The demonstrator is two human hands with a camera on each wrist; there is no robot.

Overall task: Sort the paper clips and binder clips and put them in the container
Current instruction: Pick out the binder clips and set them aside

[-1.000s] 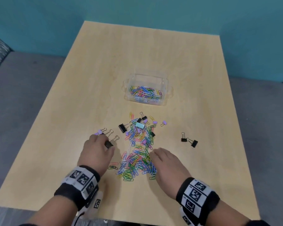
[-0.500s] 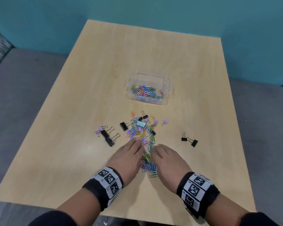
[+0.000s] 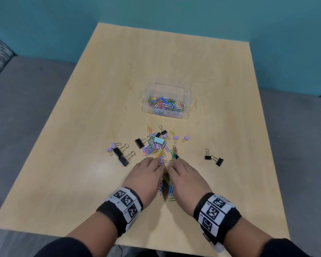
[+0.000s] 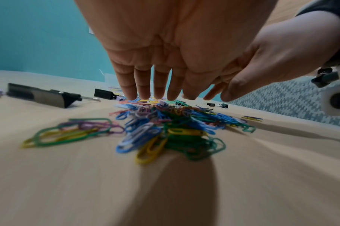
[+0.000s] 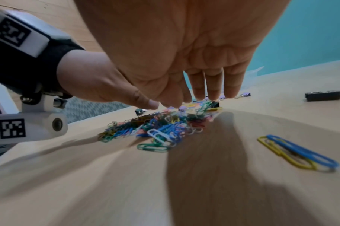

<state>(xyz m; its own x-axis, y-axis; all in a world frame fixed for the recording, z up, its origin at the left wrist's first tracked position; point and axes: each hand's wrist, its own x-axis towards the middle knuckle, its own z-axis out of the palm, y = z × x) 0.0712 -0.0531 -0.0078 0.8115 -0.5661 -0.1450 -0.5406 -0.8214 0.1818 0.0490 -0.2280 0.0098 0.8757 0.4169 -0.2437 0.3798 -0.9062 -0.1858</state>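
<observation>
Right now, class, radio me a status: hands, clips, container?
Left hand and right hand open, cupping the paper clips. Container holds paper clips only. Binder clips scattered around.

- In the head view the left hand [image 3: 146, 176] and right hand [image 3: 185, 177] cover most of the near paper clip heap [image 3: 168, 190]; only a strip shows between them.
- Both palms face down, so whether either grip holds clips cannot be told there.
- The near clips [image 4: 146, 142] in the left wrist view are smeared by blur, their shapes running together.
- The heap [image 5: 155, 128] in the right wrist view is blurred too; single clips are hard to separate.
- At 12 o'clock, clips in the container [image 3: 166, 106] overlap too much to count.
- The surface [image 3: 63, 201] is cut off at the bottom edge, at 6 o'clock.
</observation>
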